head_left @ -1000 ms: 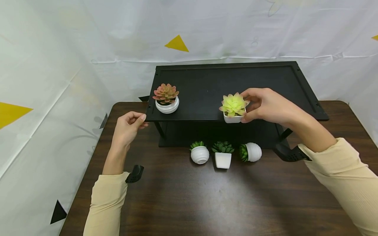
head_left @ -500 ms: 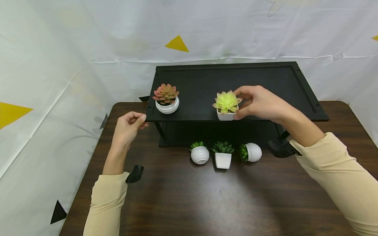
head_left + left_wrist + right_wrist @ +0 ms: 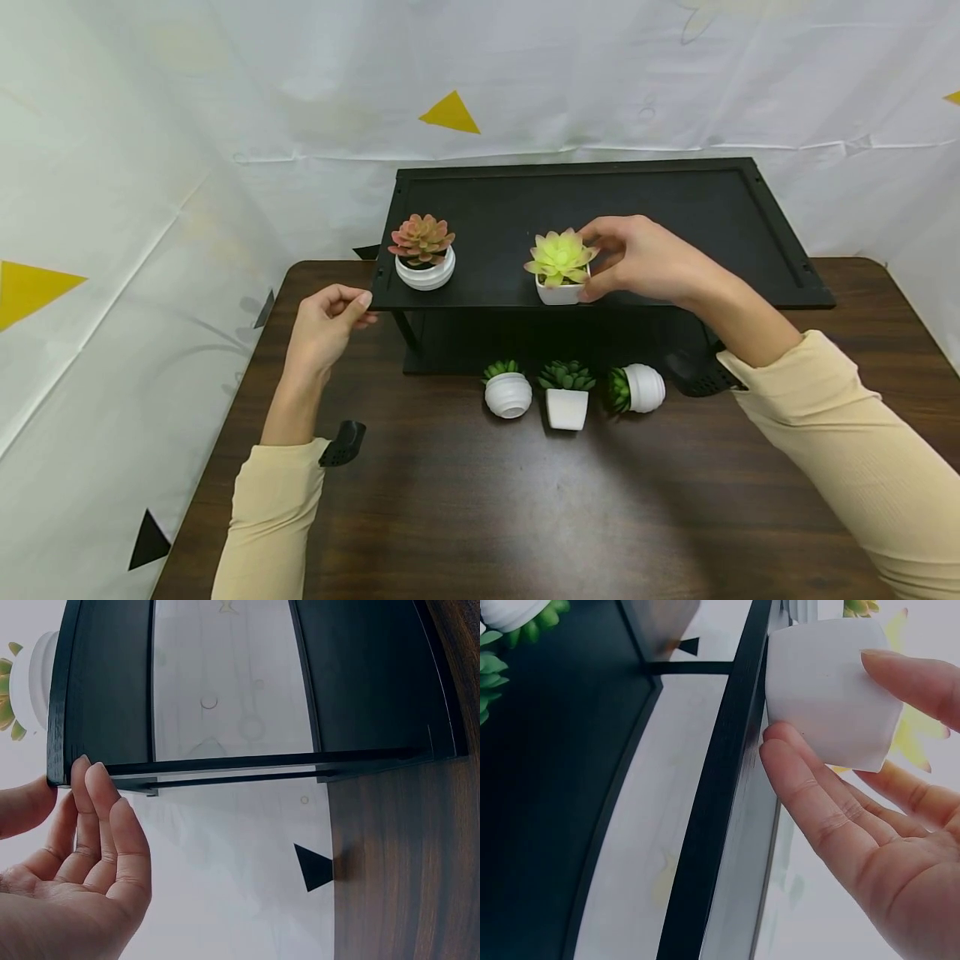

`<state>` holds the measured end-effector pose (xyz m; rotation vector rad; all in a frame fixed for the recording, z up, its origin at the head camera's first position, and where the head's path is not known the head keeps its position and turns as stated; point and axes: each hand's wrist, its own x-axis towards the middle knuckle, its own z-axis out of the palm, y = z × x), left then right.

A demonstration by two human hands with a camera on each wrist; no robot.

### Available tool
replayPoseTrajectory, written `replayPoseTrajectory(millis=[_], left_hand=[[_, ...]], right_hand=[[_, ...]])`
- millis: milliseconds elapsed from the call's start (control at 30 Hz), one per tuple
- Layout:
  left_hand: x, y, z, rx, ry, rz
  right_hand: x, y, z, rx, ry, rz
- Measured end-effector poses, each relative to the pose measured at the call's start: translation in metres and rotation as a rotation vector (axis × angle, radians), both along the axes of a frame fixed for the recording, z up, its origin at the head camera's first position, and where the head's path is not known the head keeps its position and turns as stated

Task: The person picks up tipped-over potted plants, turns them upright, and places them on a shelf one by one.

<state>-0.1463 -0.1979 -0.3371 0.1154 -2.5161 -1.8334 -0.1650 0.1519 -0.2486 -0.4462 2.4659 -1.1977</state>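
My right hand grips a square white pot holding a yellow-green succulent, by the front edge of the black two-tier shelf. In the right wrist view, thumb and fingers lie on the pot's sides, and its base looks very close to the shelf edge; contact cannot be told. My left hand pinches the shelf's front left corner, thumb above and fingertips below in the left wrist view. A reddish succulent in a round white pot stands on the top board near that corner.
Before the lower board, on the brown wooden table, are a tilted round-potted succulent, a square-potted one and a round-potted one on its side. White sheeting hangs behind and at left.
My right hand has carried the yellow-green succulent leftward along the shelf's front edge, closer to the reddish one. My left hand has stayed at the corner.
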Motion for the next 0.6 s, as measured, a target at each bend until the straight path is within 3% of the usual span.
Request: replayPoseTrajectory(millis=[600], left_hand=[[-0.001,0.0,0.0,-0.002,-0.008,0.004]], right_hand=[[-0.01,-0.018,-0.001,-0.016,-0.008,0.003]])
